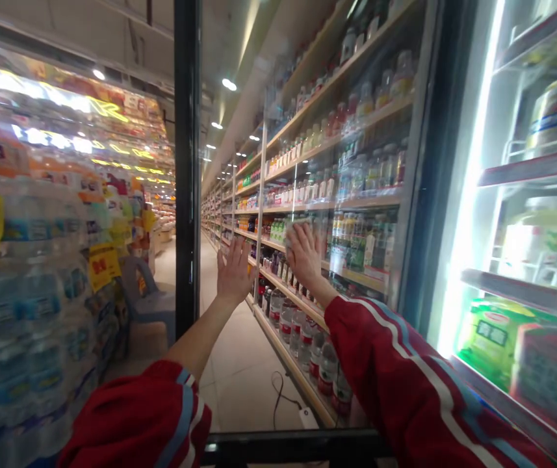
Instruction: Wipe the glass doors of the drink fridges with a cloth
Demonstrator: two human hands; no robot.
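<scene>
Several packs of bottled water [34, 312] are stacked at the far left, with a grey chair [149, 302] positioned beyond them. The glass door [278, 175] is bounded at its left edge by a black frame [187, 195]. The left hand [234, 270] is held wide at the pane, fingers extended and nothing gripped. To its right, a pale cloth [290, 229] is held flat against the glass under the fingers of the right hand [306, 255]. At the far right, packaged drinks [497, 335] are stored on lit cooler shelves [517, 286].
</scene>
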